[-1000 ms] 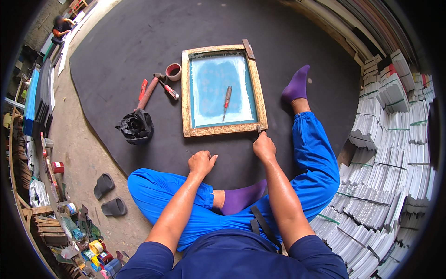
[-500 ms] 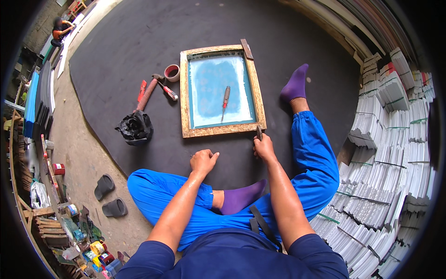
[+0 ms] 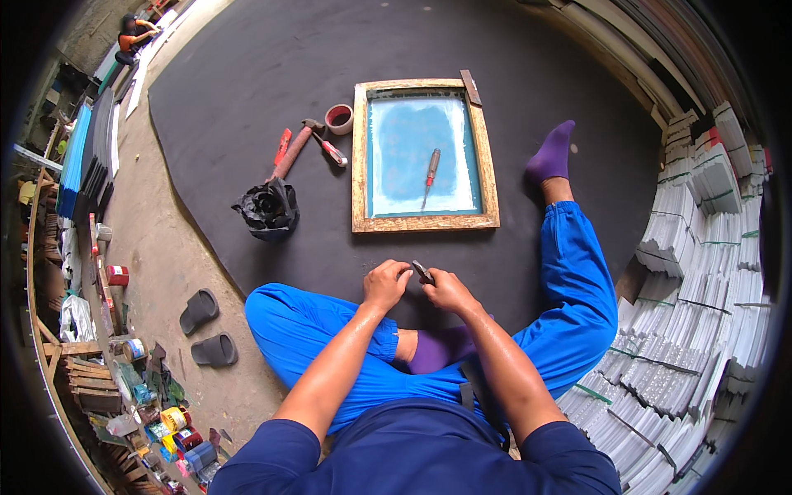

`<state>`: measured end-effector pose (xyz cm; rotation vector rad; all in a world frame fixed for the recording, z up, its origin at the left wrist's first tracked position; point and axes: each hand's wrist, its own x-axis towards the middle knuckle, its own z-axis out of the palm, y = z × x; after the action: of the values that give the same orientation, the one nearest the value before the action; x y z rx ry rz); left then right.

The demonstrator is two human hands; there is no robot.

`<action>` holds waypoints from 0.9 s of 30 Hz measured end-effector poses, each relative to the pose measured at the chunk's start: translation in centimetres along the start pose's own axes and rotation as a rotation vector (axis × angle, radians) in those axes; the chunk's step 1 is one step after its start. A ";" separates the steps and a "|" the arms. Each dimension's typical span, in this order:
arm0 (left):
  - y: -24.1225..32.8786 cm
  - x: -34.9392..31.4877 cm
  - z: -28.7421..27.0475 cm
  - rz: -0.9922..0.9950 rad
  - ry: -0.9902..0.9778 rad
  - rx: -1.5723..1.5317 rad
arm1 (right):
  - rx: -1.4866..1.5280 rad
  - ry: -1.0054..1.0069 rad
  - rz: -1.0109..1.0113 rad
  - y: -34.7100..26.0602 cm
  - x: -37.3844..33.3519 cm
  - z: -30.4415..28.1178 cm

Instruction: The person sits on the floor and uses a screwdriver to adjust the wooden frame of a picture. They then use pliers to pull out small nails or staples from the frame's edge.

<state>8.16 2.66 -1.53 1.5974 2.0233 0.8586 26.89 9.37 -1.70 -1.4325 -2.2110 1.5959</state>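
Note:
My right hand is closed around a pair of dark metal pliers, whose head points up and left toward my other hand. Fingers curled and thumb pressed in, my left hand sits right beside the plier tip; anything pinched there is too small to make out. Beyond both hands lies a wooden screen-printing frame with blue and white mesh. A screwdriver with a red-banded handle rests on the mesh. Across the frame's far right corner lies a small brown strip.
Left of the frame are a tape roll, a hammer, a red cutter, a red-and-white tool and a crumpled black bag. Bundled white stacks line the right. Sandals lie left; a person sits far off.
My right hand has brought the pliers from the frame's near right corner back toward me, next to my left hand. The whole view has shifted, so the scene sits farther right.

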 end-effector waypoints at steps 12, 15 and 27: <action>-0.5 -0.5 0.5 -0.051 0.006 0.067 | -0.050 -0.161 0.048 -0.9 -1.3 -0.8; -0.6 -0.1 -0.1 -0.159 -0.010 0.135 | 0.064 -0.185 0.168 -1.3 -1.3 -1.8; -1.5 1.1 -2.9 -0.541 -0.239 0.420 | 0.089 0.412 0.339 4.8 2.5 -9.1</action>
<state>4.92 2.87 -0.42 1.1570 2.3785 0.0449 33.30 17.71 -2.28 -1.9759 -1.7184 1.2968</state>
